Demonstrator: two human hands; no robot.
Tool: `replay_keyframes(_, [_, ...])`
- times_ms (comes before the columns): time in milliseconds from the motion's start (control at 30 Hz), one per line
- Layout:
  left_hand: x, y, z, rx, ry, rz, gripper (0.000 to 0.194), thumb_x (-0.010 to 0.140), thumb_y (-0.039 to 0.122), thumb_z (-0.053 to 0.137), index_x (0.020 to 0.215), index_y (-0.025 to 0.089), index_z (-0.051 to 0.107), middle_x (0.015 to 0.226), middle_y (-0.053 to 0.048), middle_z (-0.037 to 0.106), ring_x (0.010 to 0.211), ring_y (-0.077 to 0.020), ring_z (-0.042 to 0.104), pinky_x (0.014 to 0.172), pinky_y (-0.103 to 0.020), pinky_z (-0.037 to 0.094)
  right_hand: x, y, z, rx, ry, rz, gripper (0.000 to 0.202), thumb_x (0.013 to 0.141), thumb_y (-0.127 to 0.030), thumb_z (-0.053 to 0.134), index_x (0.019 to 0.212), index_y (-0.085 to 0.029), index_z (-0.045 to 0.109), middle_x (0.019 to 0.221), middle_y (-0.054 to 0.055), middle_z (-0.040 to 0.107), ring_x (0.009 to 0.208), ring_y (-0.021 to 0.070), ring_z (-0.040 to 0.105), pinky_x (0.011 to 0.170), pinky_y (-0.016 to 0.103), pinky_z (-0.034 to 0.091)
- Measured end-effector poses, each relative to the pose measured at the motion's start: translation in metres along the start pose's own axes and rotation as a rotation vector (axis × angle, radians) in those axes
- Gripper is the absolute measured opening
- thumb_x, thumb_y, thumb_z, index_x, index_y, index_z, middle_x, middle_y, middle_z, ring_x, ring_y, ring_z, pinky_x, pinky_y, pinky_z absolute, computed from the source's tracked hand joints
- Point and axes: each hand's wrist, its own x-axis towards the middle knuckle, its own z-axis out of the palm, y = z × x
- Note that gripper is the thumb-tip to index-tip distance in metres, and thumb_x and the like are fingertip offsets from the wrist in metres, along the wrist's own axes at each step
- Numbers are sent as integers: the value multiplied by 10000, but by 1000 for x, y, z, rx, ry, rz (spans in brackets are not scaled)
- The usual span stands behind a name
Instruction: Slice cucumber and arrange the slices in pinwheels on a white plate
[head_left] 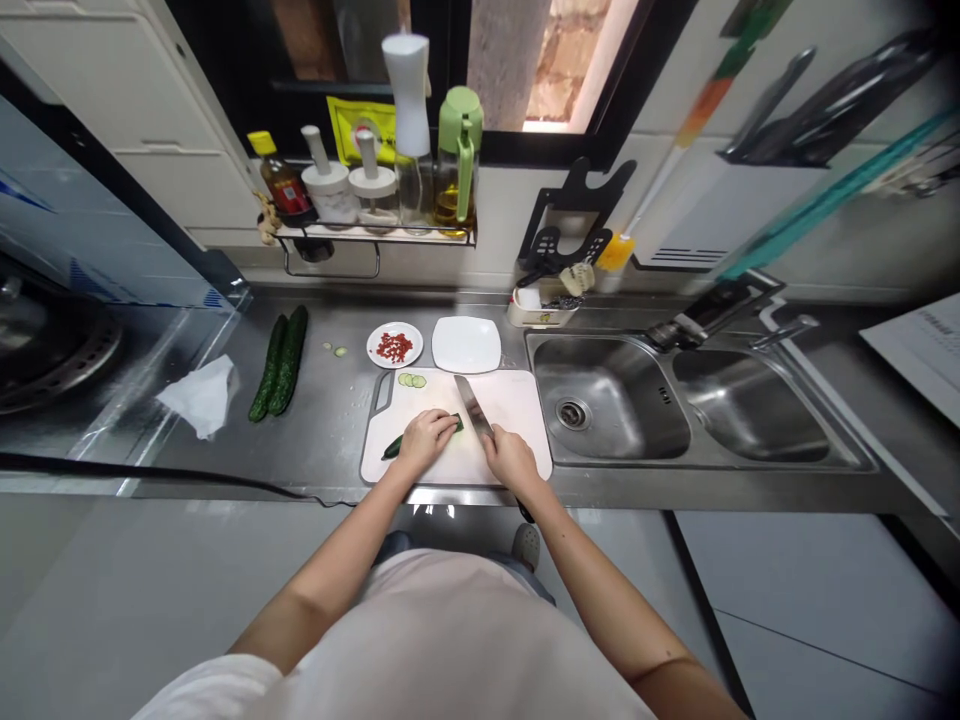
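A cucumber (393,448) lies across the white cutting board (517,400), its left end showing past my left hand (426,436). The fingers of that hand are curled over the cucumber near its cut right end. My right hand (511,456) is closed round the handle of a knife (472,405), whose blade points away from me just right of the cut end. Blade and cucumber appear slightly apart. Several thin cucumber slices (412,381) lie at the board's upper left corner.
Behind the board stand a plate of chopped red pieces (394,347) and a white square plate (466,345). Two whole cucumbers (279,365) and a crumpled white cloth or paper (202,395) lie to the left. A double sink (611,400) adjoins on the right. A condiment rack (375,235) hangs above.
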Motion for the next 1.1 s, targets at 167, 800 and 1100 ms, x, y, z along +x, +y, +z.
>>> replay_keyframes(167, [1, -1, 1, 25, -23, 6, 254, 932, 298, 513, 1086, 270, 713, 1028, -58, 665, 974, -168, 592, 881, -299, 482, -3, -8, 1, -9, -32, 7, 287, 993, -295, 357, 1124, -150, 566, 979, 141, 689, 912, 228, 649, 685, 266, 357])
replay_keyframes(800, [2, -4, 4, 71, -13, 46, 246, 935, 281, 511, 1080, 256, 708, 1015, -57, 648, 948, -169, 573, 860, -292, 471, -2, -18, 8, 11, -51, -14, 275, 994, -242, 335, 1123, -122, 546, 986, 153, 687, 917, 233, 654, 686, 268, 371])
replay_keyframes(1100, [2, -2, 1, 85, 19, 95, 228, 930, 259, 523, 1062, 243, 708, 994, -52, 655, 921, -162, 576, 827, -292, 485, -4, -22, 9, 10, -109, 8, 292, 987, -229, 332, 1138, -104, 548, 1013, 179, 678, 974, 246, 649, 753, 286, 414])
